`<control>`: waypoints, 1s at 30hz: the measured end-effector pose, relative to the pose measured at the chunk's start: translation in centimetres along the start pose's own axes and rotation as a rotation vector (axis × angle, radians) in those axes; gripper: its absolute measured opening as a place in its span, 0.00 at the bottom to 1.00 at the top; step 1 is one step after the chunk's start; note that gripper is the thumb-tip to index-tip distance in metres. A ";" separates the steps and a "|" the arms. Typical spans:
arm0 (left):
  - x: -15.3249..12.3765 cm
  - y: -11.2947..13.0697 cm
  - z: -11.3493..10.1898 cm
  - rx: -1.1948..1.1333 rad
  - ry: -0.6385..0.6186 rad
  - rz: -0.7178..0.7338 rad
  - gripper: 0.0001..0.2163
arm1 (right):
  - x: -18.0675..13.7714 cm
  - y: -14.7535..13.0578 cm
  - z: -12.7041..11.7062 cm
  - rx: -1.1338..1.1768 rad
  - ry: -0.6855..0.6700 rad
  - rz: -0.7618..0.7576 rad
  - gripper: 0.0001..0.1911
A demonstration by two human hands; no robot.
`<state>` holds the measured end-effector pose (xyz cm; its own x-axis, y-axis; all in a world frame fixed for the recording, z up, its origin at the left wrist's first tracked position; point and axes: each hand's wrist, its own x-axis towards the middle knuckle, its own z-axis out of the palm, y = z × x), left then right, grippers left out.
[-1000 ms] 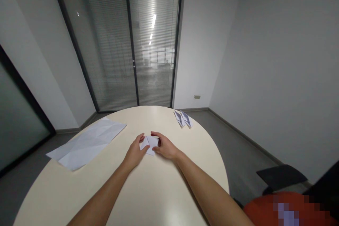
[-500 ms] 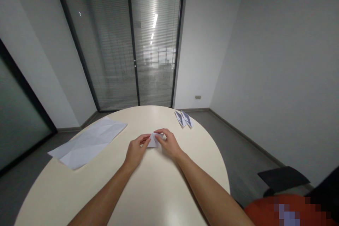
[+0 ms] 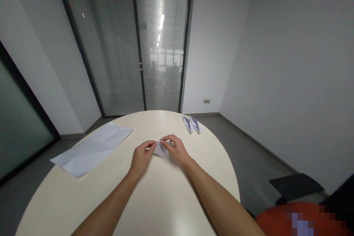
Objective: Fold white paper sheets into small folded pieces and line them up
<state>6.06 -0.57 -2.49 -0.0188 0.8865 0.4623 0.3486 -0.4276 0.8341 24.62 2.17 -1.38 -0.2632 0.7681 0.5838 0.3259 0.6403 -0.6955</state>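
A small folded piece of white paper (image 3: 160,149) sits between my two hands above the middle of the cream oval table (image 3: 155,199). My left hand (image 3: 141,156) pinches its left side with thumb and fingers closed. My right hand (image 3: 175,150) pinches its right side, fingertips pressed on the top fold. The lower part of the paper is hidden behind my fingers.
A large creased white sheet (image 3: 91,148) lies flat at the table's left. Two small folded paper shapes (image 3: 192,124) rest near the far right edge. A dark chair (image 3: 297,185) stands at the right, off the table. Glass doors with blinds (image 3: 132,48) are behind.
Both hands shifted slightly away from me, and the small paper has gone from lying flat to a narrower, more folded shape pinched from both sides.
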 end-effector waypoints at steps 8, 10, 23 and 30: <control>0.4 -1.2 -0.2 -0.077 0.073 -0.050 0.14 | 0.2 0.6 -0.1 0.032 0.002 0.092 0.10; 0.7 -1.9 -0.2 -0.121 0.090 -0.073 0.15 | 0.2 1.2 -0.2 0.054 0.025 0.098 0.10; 1.6 -4.1 -0.6 -0.304 0.266 -0.223 0.19 | 0.0 4.6 -1.6 0.057 0.095 0.125 0.16; 1.7 -4.8 -0.5 -0.390 0.327 -0.260 0.19 | -0.3 5.8 -2.1 -0.004 0.102 0.232 0.18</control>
<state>3.92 2.95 -5.54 -0.3687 0.8968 0.2445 -0.0772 -0.2917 0.9534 28.53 5.65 -4.75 -0.0879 0.8894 0.4486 0.3705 0.4472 -0.8141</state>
